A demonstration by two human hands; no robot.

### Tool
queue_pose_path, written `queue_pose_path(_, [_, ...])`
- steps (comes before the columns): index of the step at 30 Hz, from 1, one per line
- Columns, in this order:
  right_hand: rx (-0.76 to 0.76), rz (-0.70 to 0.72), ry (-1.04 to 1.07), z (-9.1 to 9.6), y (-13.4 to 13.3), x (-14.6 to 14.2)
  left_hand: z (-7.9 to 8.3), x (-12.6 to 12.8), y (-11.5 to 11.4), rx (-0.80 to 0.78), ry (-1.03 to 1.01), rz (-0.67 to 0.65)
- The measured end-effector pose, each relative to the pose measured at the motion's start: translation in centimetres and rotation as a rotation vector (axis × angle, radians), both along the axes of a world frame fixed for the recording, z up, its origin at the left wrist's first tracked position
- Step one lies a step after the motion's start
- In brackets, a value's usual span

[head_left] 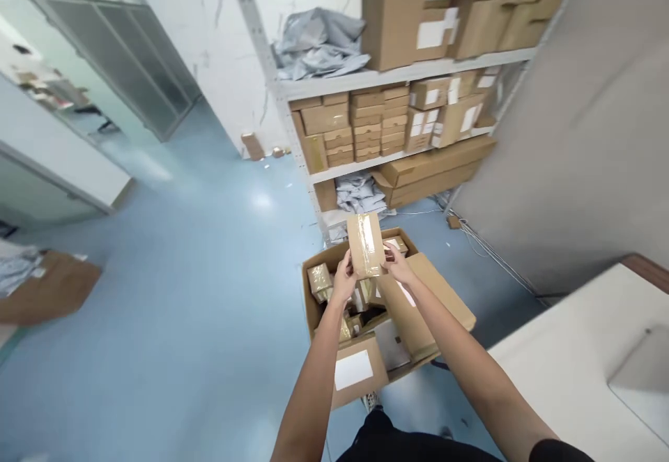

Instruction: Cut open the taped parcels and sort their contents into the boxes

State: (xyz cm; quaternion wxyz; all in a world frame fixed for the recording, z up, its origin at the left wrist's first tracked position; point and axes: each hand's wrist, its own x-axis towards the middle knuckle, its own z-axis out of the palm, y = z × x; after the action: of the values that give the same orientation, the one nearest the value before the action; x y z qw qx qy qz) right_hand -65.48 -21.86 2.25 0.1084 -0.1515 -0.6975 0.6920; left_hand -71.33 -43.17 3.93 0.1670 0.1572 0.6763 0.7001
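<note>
Between my two hands is a small cardboard box (358,247) with shiny clear tape down its face. My left hand (345,279) grips its lower left side, and my right hand (396,265) grips its lower right side. Beneath them stands a large open carton (308,309) holding several taped parcels, among them a small taped box (320,278) at the left. A bigger flat box (436,302) lies on the carton's right side, partly behind my right forearm. Toward me is a box with a white label (360,371), beside a grey package (391,345).
Ahead stands a metal shelf rack (412,72) filled with cardboard boxes and grey plastic bags (321,40). A white table (569,357) is at the right. On the left, a brown carton (57,284) sits near a glass partition. Cables (496,267) run along the right wall's foot.
</note>
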Motion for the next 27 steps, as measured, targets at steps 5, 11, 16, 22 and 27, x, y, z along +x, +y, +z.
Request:
queue_pose_path(5, [-0.037, -0.210, 0.061, 3.2, 6.4, 11.2, 2.9, 6.4, 8.1, -0.025, 0.054, -0.231])
queue_pose_path(11, [-0.053, -0.535, 0.054, 3.6, 15.1, 30.1, 2.7, 19.3, 21.6, -0.083, 0.038, -0.556])
queue_pose_path(16, [-0.124, -0.842, 0.016, 1.3, 18.4, 47.6, 0.3, 32.7, 30.8, -0.164, 0.027, -0.791])
queue_pose_path(22, [-0.194, -1.165, -0.037, -1.9, 18.0, 64.7, -3.4, 48.1, 37.4, -0.232, -0.028, -1.093])
queue_pose_path(27, [-0.321, -1.345, -0.114, -5.7, 16.2, 72.9, -6.7, 56.8, 39.3, -0.352, -0.094, -1.256])
